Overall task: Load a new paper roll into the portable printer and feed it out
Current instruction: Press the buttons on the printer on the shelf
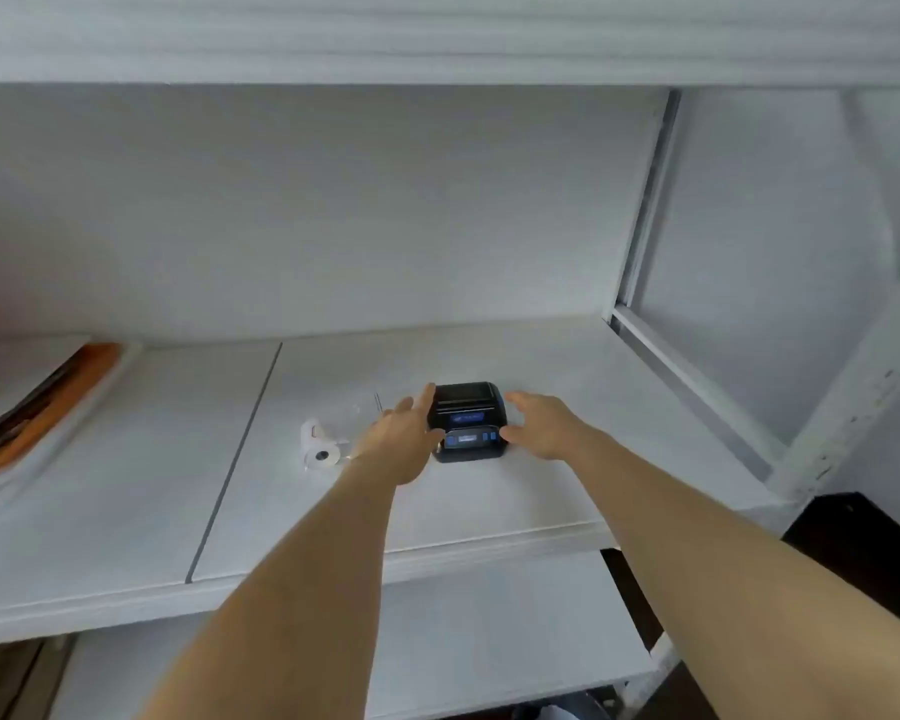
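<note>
A small black portable printer with blue buttons and a blue label sits on a white shelf. My left hand is at its left side, fingers straight, thumb near the front corner. At the printer's right side is my right hand, fingers spread and relaxed, thumb by the front right corner. Neither hand grips it. A white paper roll lies on the shelf to the left of my left hand, beside a clear wrapper.
An orange-edged tray or folder with dark items rests at the shelf's far left. A seam divides the shelf boards. A metal upright frame stands at the right. A lower shelf lies beneath.
</note>
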